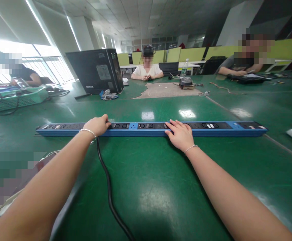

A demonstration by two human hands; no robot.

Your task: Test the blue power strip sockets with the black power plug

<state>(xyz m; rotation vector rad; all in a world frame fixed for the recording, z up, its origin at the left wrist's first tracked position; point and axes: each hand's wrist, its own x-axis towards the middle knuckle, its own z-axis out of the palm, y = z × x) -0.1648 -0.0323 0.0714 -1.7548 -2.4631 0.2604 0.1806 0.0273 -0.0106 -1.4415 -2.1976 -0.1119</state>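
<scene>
A long blue power strip [118,133] with black socket panels lies across the green table. At its left part my left hand [97,125] is closed, with the fingertips down at the sockets. A black power cable [107,174] comes out from under this hand and runs down to the bottom edge of the picture. The hand seems to grip the cable's end, which is hidden behind the fingers. My right hand [180,134] rests on the strip right of its middle, fingers spread over the sockets and holding nothing.
Beyond the strip stand a black computer case [95,72] and grey-blue gloves [108,95]. A green basket [22,98] with cables is at left. A brown board [161,90], a round metal part [186,82] and a bottle [185,68] lie further back. Several people sit around.
</scene>
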